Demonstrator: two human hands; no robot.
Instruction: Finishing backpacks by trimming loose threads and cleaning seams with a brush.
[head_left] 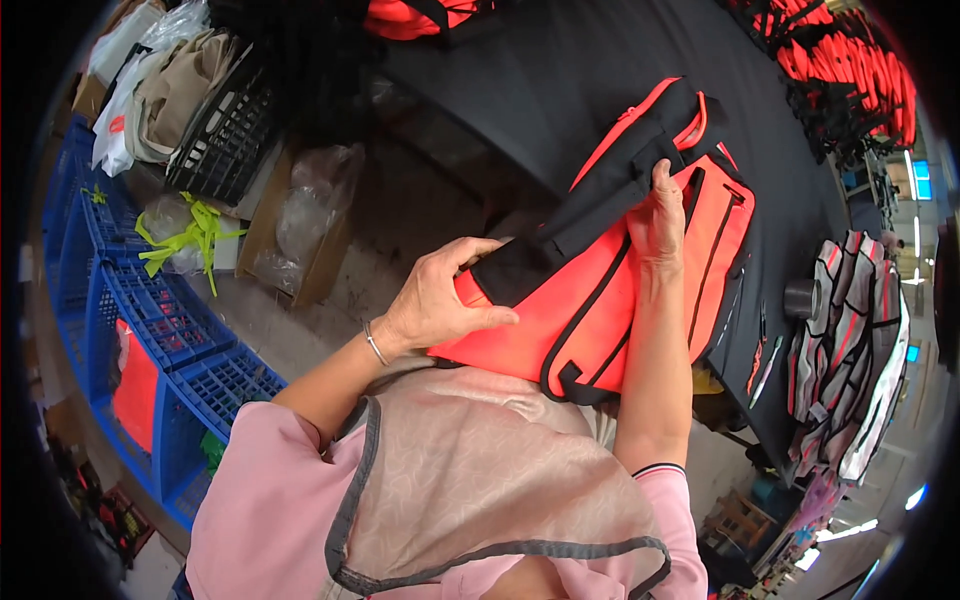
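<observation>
A bright orange-red bag [590,335] with black trim and a black panel [560,235] lies tilted in front of my body, over the near edge of the black-covered table [520,75]. My left hand [440,300] pinches the bag's left edge, its thumb on the orange fabric and its fingers behind the black panel. Higher up and to the right, my right hand [660,215] is closed on the black panel, thumb pointing up. An open zipper edge [640,115] curves along the bag's far end. What lies under the bag is hidden.
Blue plastic crates [150,310] with neon-yellow strips [190,235] stand at left. Behind them are a black basket [225,125] of cloth and a cardboard box [315,220] with clear plastic. Orange pieces [850,85] pile up far right; grey striped pieces [845,340] hang at the table's right.
</observation>
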